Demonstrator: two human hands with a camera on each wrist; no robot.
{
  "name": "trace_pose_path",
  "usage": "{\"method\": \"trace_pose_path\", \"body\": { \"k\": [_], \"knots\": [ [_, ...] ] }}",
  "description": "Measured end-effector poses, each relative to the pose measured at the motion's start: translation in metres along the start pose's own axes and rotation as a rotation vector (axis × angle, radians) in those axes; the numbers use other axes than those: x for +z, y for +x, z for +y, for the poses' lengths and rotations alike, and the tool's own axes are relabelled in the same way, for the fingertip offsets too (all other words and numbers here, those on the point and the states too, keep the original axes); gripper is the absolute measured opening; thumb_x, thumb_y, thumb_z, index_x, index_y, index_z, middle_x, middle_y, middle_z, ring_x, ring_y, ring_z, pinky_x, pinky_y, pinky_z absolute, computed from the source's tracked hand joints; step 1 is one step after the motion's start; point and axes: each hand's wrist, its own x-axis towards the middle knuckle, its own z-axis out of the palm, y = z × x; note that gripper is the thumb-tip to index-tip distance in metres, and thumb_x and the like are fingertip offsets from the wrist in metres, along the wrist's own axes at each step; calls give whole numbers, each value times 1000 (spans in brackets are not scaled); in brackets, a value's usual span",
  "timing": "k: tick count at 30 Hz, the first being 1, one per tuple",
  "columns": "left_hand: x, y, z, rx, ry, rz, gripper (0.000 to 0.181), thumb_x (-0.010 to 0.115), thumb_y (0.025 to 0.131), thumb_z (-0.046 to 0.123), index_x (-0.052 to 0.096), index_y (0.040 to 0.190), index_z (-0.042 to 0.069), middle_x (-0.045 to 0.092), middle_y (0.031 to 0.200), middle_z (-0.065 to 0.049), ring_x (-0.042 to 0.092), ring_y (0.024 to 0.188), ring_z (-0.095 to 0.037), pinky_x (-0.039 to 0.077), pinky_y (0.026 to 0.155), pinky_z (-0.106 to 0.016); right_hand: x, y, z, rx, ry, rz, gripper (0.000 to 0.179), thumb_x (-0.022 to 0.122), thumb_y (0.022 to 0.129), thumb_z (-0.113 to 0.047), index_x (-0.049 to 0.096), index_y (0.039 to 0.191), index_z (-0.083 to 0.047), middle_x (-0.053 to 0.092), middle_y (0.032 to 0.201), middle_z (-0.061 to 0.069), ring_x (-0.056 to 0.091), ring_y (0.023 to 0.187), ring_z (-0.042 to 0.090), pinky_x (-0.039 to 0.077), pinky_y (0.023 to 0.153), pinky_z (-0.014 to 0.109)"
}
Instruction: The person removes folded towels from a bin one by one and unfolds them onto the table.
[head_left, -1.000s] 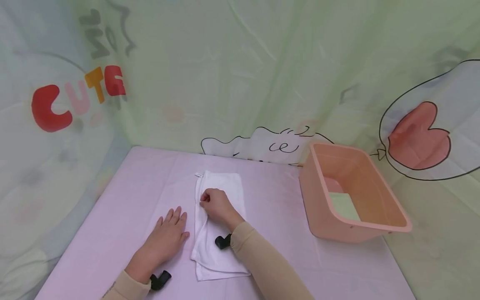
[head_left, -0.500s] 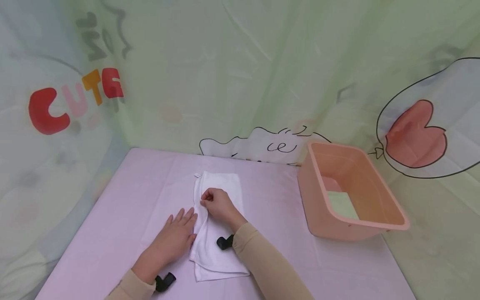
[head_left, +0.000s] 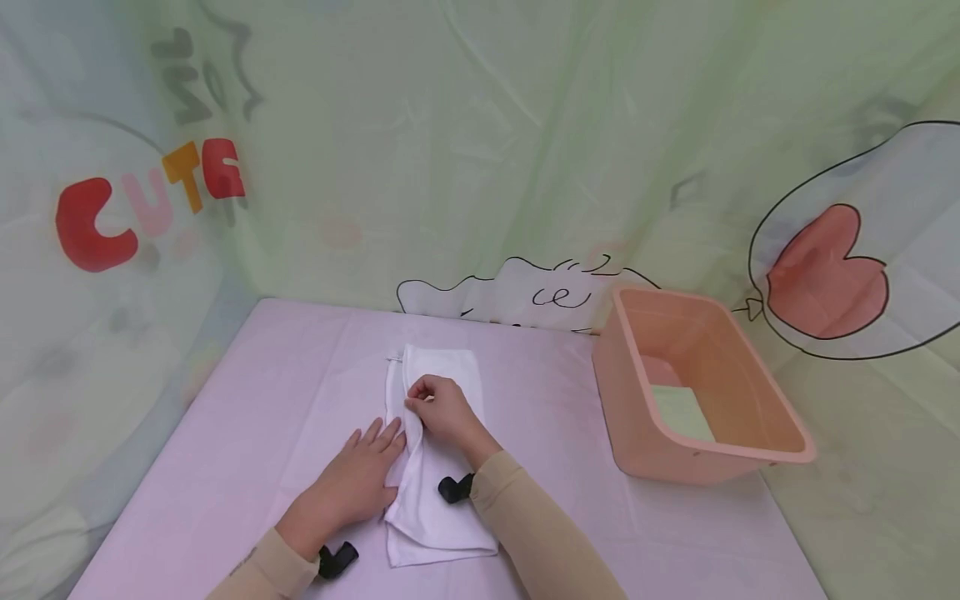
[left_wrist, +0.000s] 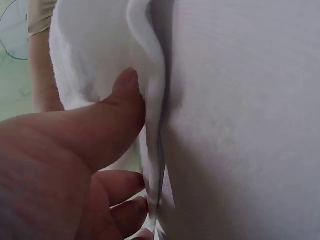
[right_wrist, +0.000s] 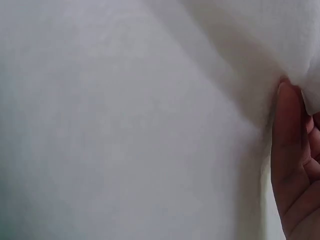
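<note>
A folded white towel [head_left: 450, 364] lies lengthwise on the pale pink sheet, a small tag [head_left: 394, 359] at its far left corner. Thumb and index finger of my right hand [head_left: 445, 412] pinch the edge of the upper layer, which is slightly raised there; the right wrist view shows this pinch on the cloth [right_wrist: 125, 125]. My left hand [head_left: 356, 482] lies palm down at the towel's left edge, fingers spread and straight, tips over the lower layer. In the left wrist view, its thumb [left_wrist: 120, 110] and fingertips touch the cloth edge [left_wrist: 155, 120].
A pink plastic bin [head_left: 705, 462] stands to the right, with a folded pale green cloth [head_left: 681, 412] inside. Printed curtains [head_left: 450, 167] close off the back and sides. Black camera mounts [head_left: 337, 560] sit on both wrists.
My left hand has slid right from the sheet onto the towel's left edge. The right hand keeps its pinch, and the lifted edge has shifted slightly right.
</note>
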Motion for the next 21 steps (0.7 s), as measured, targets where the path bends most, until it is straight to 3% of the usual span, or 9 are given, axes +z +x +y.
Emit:
{"method": "trace_pose_path", "body": {
  "k": [9, 21],
  "knots": [
    [-1, 7, 0, 60, -20, -31, 79, 76, 97, 30, 44, 162, 0, 34, 176, -17, 26, 165, -44, 28, 131, -64, -16, -7, -1, 61, 138, 11, 4, 72, 102, -9, 70, 100, -6, 70, 96, 7, 62, 61, 12, 57, 52, 27],
    [-1, 6, -1, -1, -70, -63, 91, 79, 96, 40, 36, 166, -1, 28, 178, -16, 22, 167, -42, 22, 133, -64, -41, -14, 3, 114, 221, 44, 6, 72, 102, -12, 69, 102, -6, 70, 99, 8, 65, 63, 15, 60, 55, 31]
  ]
}}
